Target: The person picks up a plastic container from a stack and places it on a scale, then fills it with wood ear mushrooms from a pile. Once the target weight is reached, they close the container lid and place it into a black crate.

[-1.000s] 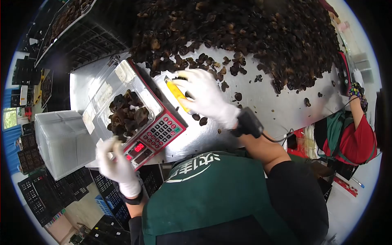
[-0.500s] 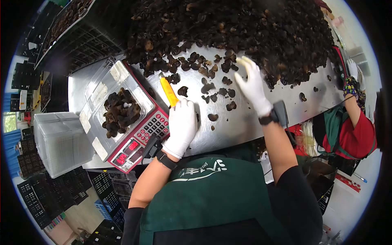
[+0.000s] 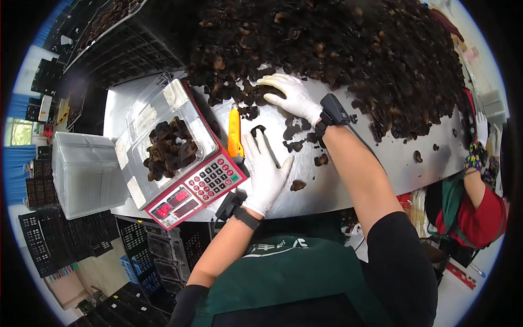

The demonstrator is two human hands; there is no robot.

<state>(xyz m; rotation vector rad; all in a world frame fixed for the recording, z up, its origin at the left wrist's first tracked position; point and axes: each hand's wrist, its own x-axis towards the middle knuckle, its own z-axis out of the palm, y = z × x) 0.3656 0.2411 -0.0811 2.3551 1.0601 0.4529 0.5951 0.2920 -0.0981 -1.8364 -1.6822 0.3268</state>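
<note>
My left hand [image 3: 265, 175], in a white glove, lies on the metal table with fingers stretched and thumb spread. Its fingertips are at a small dark wood ear mushroom [image 3: 258, 130]. Just left of it lies a yellow utility knife [image 3: 234, 132], apart from the fingers. My right hand [image 3: 296, 99], also gloved, reaches over the near edge of the wood ear pile [image 3: 332, 46], thumb apart from the fingers; some fingertips meet dark pieces. On the left, a red-framed digital scale [image 3: 210, 182] carries a clear plastic container [image 3: 136, 128] with a clump of wood ears [image 3: 170, 148] in it.
Stacked clear containers [image 3: 84, 174] stand left of the scale. A black crate [image 3: 128, 54] is at the back left. Loose wood ears [image 3: 321, 159] lie scattered on the metal table [image 3: 338, 174]. At the right, a co-worker in red [image 3: 479, 210] works with gloved hands.
My left hand has come away from the knife and its thumb has spread. My right hand has moved left to the pile's edge. The view has shifted a little.
</note>
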